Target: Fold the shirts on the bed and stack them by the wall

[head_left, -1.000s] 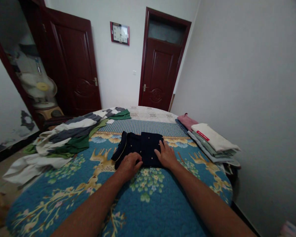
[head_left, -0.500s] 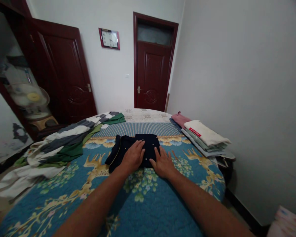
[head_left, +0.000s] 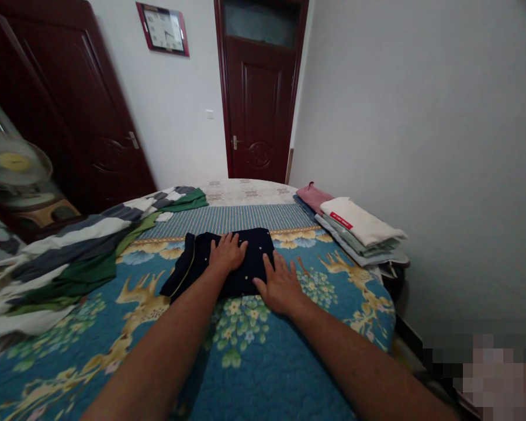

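A dark navy garment with small pale dots and a thin yellowish trim (head_left: 254, 257) lies folded on the patterned blue cover (head_left: 263, 356). My left hand (head_left: 228, 252) rests flat on top of it, left of its middle, fingers spread. At the garment's right front edge, my right hand (head_left: 282, 283) lies palm down with its fingers apart, touching the cloth. Neither hand grips anything. The parts of the garment under my palms are hidden.
Loose striped and green clothes (head_left: 92, 245) spread over the left side. A stack of folded clothes (head_left: 359, 225) sits at the far right, near the wall. Two dark red doors (head_left: 263, 105) and a wall clock (head_left: 164, 28) are beyond. A blurred patch covers the lower right corner.
The camera view has shifted right and slightly down. My left hand has slid a little leftward across the garment, and the garment looks more spread out to the left.
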Motion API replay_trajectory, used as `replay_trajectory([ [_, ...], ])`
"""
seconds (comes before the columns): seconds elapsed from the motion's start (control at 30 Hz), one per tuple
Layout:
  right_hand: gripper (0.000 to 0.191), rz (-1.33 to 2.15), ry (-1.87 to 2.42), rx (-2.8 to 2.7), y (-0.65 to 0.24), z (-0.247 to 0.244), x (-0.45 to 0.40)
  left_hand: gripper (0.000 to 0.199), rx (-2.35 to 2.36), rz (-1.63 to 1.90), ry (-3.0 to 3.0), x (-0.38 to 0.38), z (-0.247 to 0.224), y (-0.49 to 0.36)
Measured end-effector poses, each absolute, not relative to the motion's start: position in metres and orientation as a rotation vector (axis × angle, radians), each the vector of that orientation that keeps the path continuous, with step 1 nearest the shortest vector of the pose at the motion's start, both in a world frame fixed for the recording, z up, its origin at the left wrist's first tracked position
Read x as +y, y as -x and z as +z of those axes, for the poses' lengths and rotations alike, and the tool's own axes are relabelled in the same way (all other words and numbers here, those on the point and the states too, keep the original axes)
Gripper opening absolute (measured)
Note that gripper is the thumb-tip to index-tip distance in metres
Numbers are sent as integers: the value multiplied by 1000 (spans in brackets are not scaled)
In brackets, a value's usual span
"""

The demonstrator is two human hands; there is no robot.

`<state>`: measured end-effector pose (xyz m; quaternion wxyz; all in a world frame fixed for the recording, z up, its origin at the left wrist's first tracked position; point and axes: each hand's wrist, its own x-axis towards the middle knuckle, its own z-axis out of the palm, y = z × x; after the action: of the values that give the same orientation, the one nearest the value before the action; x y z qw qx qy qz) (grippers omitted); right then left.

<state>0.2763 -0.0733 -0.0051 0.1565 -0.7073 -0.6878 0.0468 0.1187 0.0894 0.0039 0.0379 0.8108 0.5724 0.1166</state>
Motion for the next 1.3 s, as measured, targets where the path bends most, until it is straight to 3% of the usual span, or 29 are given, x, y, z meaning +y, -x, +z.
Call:
replay_trajectory([
  [0.33,82,103,2031,-1950,-276,-9,-71,72,1799,417,-2469,111,8,-124],
  [0.5,80,103,2062,-1967,-276,-8,-73,74,1675,559,-2627,77,4,-115],
  [0.77,79,52,2077,-1989,-276,-14,-72,75,1462,398,-2815,7,-4,-64],
  [0.9,79,26,2050,-1972,-277,-20,-71,66,1369,424,-2924,-34,-2,-35],
  [1.0,76,13,1998,-1917,-282,-22,-68,43,1240,581,-2953,-53,9,-14],
  [1.17,66,105,1925,-1662,-305,-18,-53,32,1590,1160,-2549,-36,34,26],
  [1.3,65,275,1913,-1506,-321,-5,-34,38,1847,1061,-2073,-7,29,53],
])
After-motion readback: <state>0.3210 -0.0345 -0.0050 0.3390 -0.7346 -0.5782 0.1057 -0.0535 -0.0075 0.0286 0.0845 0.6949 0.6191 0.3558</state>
